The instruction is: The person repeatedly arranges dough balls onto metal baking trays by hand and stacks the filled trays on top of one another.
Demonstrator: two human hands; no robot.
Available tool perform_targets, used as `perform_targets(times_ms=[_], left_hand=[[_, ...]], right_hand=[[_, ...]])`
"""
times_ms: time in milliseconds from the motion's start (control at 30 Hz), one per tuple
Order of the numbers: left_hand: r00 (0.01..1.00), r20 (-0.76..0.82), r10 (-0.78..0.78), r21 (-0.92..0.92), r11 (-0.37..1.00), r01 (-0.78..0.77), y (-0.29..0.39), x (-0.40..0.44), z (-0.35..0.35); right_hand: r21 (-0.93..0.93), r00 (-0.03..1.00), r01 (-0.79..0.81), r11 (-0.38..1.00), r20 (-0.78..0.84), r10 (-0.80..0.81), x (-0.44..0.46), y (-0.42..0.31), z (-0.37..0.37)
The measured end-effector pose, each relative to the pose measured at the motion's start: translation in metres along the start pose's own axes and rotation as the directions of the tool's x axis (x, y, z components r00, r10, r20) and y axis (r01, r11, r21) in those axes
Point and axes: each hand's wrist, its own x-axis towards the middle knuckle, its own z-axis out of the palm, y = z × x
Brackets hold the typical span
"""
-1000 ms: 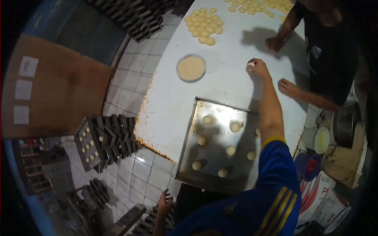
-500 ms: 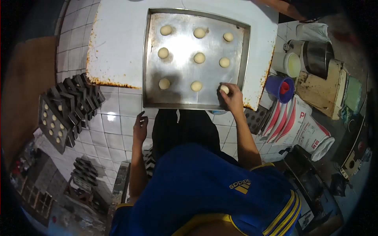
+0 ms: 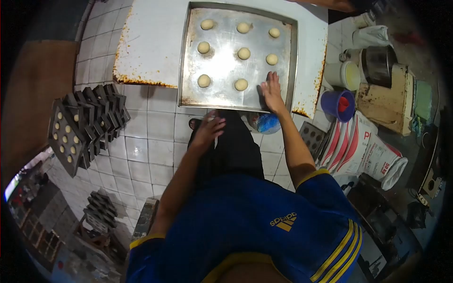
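Observation:
A metal baking tray (image 3: 293,61) lies on the white table with several round dough balls (image 3: 243,53) in spaced rows. Over its near right corner my right hand (image 3: 272,93) is laid flat with fingers stretched, pointing toward the far side. Whatever lies under the palm is hidden, including the spot of the corner dough ball. The nearest visible balls are one dough ball (image 3: 271,59) just beyond my fingertips and another (image 3: 241,85) to the left. My left hand (image 3: 207,132) hangs before my thighs, below the tray's near edge, holding nothing visible, fingers loosely bent and apart.
The table (image 3: 146,47) has rusty edges. On the left floor stand stacked trays (image 3: 89,120), the front one bearing dough balls. To the right are a purple bucket (image 3: 337,104), flour sacks (image 3: 365,151) and a wooden box (image 3: 384,101). Someone's arm (image 3: 325,4) shows at the far edge.
My right hand has gone from gripping a dough ball at the near right corner to lying flat there. My left hand has moved right and up toward the tray. The view has shifted slightly.

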Motion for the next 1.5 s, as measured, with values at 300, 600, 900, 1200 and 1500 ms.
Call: perform_targets(times_ms=[300,600,900,1200,1500], left_hand=[[0.905,-0.416,0.087,-0.096,0.986,-0.139,-0.056,0.099,0.086],[0.859,-0.476,0.188,-0.083,0.963,-0.257,-0.045,-0.109,0.064],[0.651,-0.597,0.469,-0.329,0.597,-0.731,-0.014,-0.229,-0.010],[0.257,-0.864,0.432,-0.190,0.192,-0.963,0.197,-0.302,-0.279],[0.137,-0.921,0.363,-0.184,-0.098,-0.978,0.395,-0.336,-0.511]], right_hand=[[0.591,0.951,-0.002,0.806,-0.248,0.184,-0.006,0.087,-0.066],[0.646,0.937,0.048,0.761,-0.293,0.189,-0.023,0.037,-0.156],[0.539,0.978,0.055,0.840,-0.201,0.065,-0.020,-0.075,-0.086],[0.387,0.994,-0.072,0.919,0.104,0.034,-0.036,-0.235,0.052],[0.317,0.978,-0.102,0.943,0.208,0.036,-0.074,-0.348,0.108]])
